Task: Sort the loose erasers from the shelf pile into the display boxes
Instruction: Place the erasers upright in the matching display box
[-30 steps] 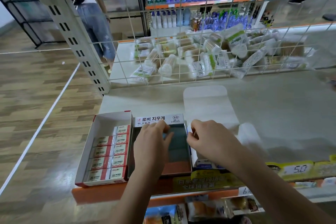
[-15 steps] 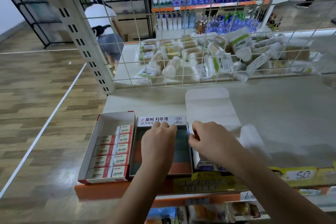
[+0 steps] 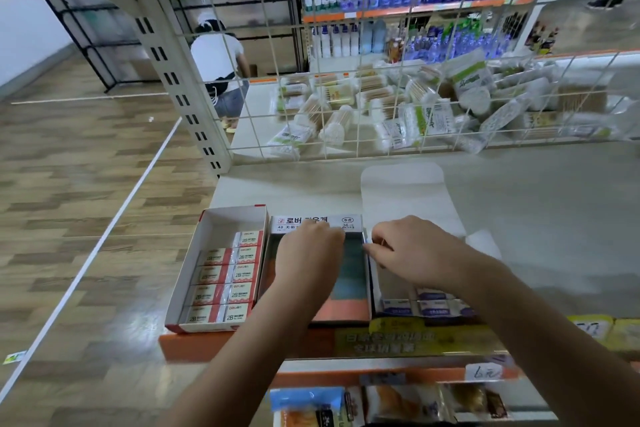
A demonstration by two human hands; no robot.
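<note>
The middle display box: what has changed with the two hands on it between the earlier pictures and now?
The left hand moved from the box's inside up to its far labelled edge, fingers now over the label. The right hand stayed at the right wall of the middle display box. The left box of 2B erasers is unchanged.

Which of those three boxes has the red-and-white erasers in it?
The leftmost box, white with a red rim, left of both hands. The middle box looks empty; the right box holds blue-labelled ones.
</note>
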